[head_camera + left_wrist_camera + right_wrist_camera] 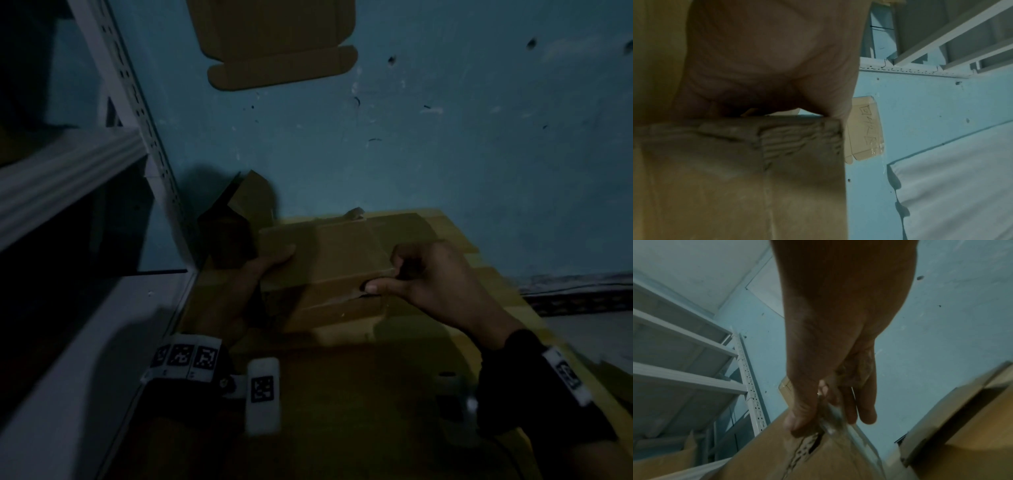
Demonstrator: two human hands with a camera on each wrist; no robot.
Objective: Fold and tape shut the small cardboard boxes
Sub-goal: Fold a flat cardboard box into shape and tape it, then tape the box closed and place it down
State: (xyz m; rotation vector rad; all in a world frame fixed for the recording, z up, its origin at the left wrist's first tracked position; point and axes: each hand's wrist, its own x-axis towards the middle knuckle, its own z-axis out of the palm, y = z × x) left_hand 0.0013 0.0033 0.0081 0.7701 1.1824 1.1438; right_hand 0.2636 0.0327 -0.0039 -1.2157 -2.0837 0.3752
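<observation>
A small brown cardboard box [329,270] is held up between both hands over a stack of cardboard. My left hand [270,263] grips its left end, thumb on top; in the left wrist view the palm [766,56] sits over the box's creased edge [735,178]. My right hand [380,277] is at the box's right front corner. There its thumb and fingers [818,418] pinch a strip of clear tape [833,421] against the box [760,456], beside a torn seam [803,449]. The scene is dim.
A flat unfolded box blank [277,44] is stuck on the blue wall above. A half-folded box [239,212] stands at the left behind my left hand. A white metal shelf rack [68,178] fills the left side. Yellowish cardboard sheets [462,240] lie under the box.
</observation>
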